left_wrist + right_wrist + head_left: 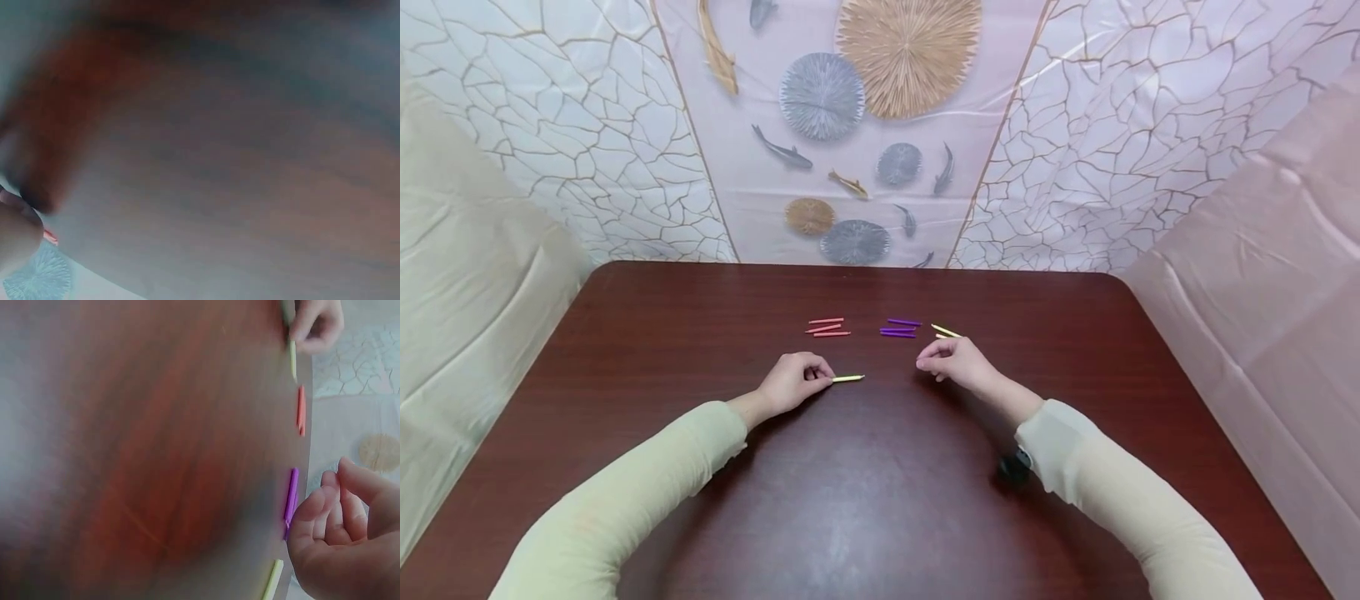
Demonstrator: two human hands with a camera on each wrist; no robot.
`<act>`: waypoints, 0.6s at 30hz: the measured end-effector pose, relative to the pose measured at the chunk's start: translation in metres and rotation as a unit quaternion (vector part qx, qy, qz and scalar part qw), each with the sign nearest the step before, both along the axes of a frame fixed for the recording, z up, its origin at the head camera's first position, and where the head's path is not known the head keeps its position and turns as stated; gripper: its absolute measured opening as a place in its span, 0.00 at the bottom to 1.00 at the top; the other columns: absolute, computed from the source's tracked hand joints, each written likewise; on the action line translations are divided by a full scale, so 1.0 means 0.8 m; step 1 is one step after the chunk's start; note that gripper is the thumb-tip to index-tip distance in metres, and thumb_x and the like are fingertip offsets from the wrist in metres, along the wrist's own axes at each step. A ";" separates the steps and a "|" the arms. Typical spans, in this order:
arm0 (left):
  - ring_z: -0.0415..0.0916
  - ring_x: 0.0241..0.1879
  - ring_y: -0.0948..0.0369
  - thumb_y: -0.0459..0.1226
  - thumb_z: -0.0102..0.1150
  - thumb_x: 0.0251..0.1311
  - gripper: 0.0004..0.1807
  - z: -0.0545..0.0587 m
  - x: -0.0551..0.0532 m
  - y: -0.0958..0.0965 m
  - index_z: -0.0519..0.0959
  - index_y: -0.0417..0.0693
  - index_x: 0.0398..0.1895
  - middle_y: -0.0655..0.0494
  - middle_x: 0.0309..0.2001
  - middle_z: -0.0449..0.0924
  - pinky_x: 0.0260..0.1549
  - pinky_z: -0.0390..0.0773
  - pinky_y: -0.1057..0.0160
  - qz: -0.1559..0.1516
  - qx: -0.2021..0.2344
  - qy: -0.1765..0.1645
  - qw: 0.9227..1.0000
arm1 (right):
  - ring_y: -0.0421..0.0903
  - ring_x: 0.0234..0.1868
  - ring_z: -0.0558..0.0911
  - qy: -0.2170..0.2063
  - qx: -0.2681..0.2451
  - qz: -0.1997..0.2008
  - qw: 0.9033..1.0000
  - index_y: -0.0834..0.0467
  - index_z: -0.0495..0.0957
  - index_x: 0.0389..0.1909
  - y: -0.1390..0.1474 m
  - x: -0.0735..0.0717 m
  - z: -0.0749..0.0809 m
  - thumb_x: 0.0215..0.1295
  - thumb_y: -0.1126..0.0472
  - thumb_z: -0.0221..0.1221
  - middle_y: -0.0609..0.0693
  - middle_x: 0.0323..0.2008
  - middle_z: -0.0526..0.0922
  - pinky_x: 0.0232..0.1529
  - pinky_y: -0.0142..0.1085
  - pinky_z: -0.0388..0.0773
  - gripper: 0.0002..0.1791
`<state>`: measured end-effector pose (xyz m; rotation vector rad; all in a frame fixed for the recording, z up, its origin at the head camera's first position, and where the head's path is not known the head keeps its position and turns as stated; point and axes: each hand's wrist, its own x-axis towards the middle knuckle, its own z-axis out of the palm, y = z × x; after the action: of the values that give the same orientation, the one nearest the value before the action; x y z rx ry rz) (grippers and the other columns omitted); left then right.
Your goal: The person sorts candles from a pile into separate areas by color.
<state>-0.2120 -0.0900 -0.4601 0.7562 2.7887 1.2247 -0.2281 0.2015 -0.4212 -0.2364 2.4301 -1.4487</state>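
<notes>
My left hand (pixel 793 382) pinches the end of a slim yellow stick (pixel 848 378) with a narrow tip pointing right, low over the table. In the right wrist view the same yellow stick (pixel 293 360) shows at the top, held by the left hand (pixel 317 325). My right hand (pixel 961 367) has loosely bent fingers with nothing between them. It is just in front of yellow sticks (pixel 946 331) and partly hides them. Left of these lie several purple sticks (pixel 898 332), and farther left some red sticks (pixel 829 328).
The dark red-brown table (pixel 880 467) carries the sticks near its far side. A patterned wall cloth (pixel 857 183) hangs behind its back edge, and quilted cloth panels (pixel 1262 275) flank both sides. The left wrist view is mostly blurred tabletop.
</notes>
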 end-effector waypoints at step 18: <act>0.74 0.31 0.62 0.34 0.61 0.56 0.03 0.027 -0.058 0.097 0.83 0.45 0.29 0.54 0.28 0.81 0.35 0.73 0.68 -0.028 -0.030 -0.004 0.999 | 0.40 0.24 0.77 -0.059 -0.028 0.046 0.997 0.74 0.77 0.36 0.038 0.064 -0.002 0.56 0.66 0.61 0.48 0.22 0.81 0.29 0.33 0.78 0.13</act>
<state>-0.2586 -0.0120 -0.4385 0.8183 2.7642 1.1266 -0.1770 0.2316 -0.4224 -0.2637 2.2576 -1.4486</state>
